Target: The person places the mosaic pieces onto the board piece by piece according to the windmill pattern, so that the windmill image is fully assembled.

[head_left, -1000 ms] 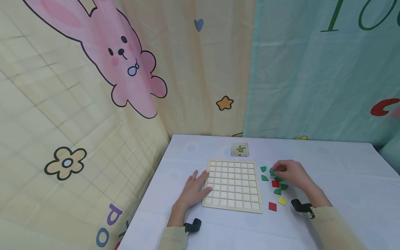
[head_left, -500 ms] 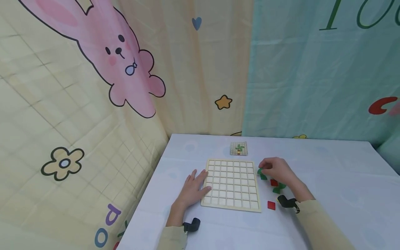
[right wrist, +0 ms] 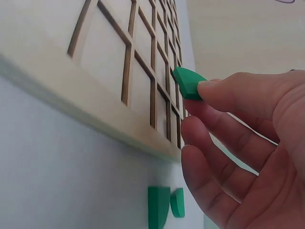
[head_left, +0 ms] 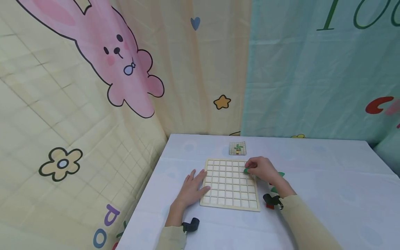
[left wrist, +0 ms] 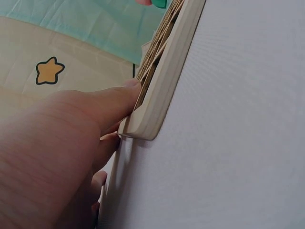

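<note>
A pale wooden grid board (head_left: 229,187) with square cells lies on the white table. My left hand (head_left: 191,189) rests at the board's left edge, fingers spread, the thumb on the frame. In the left wrist view, that thumb (left wrist: 116,102) touches the rim near a corner. Over the board's upper right cells, my right hand (head_left: 265,171) pinches a green block (right wrist: 189,83) with a curved side between thumb and index finger. The block is tilted close over the cells.
A small pattern card (head_left: 237,148) lies behind the board. To the right, partly hidden by my right arm, are green blocks (head_left: 274,190) and a red square block (head_left: 269,206). A printed curtain (head_left: 200,69) hangs behind the table.
My right hand has moved left from the loose blocks on the table to above the board, carrying a green block. My left hand has stayed at the board's left edge.
</note>
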A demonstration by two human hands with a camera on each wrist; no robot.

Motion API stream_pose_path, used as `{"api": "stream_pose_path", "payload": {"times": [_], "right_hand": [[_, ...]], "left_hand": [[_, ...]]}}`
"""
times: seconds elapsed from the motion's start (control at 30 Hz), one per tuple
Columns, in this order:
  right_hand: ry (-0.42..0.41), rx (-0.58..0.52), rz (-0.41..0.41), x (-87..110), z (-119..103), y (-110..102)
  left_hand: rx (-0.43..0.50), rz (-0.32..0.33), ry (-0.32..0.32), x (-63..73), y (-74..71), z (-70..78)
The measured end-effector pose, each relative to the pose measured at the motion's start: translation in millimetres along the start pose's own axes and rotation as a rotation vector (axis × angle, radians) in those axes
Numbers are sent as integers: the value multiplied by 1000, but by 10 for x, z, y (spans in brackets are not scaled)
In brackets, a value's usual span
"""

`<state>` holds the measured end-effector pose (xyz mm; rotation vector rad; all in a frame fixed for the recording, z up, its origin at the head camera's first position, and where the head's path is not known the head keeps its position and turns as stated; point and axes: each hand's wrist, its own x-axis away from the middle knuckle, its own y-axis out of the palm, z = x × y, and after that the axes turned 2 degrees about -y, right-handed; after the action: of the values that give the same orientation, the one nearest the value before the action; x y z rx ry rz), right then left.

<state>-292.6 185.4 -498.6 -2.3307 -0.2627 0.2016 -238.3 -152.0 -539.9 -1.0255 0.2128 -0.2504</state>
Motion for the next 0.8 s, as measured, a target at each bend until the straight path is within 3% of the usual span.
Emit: {"api": "stream_pose_path", "payload": {"times": [0.23, 0.47, 0.8], "right_hand": [[5, -51, 2, -93, -103, 101], [-61, -102, 17, -172, -163, 202], [-39, -155, 23, -281, -259, 382]], "left_hand": [[6, 0, -4, -12, -1, -2], [1, 5, -3, -21, 2, -17], [16, -6, -9, 3, -13, 16]]}}
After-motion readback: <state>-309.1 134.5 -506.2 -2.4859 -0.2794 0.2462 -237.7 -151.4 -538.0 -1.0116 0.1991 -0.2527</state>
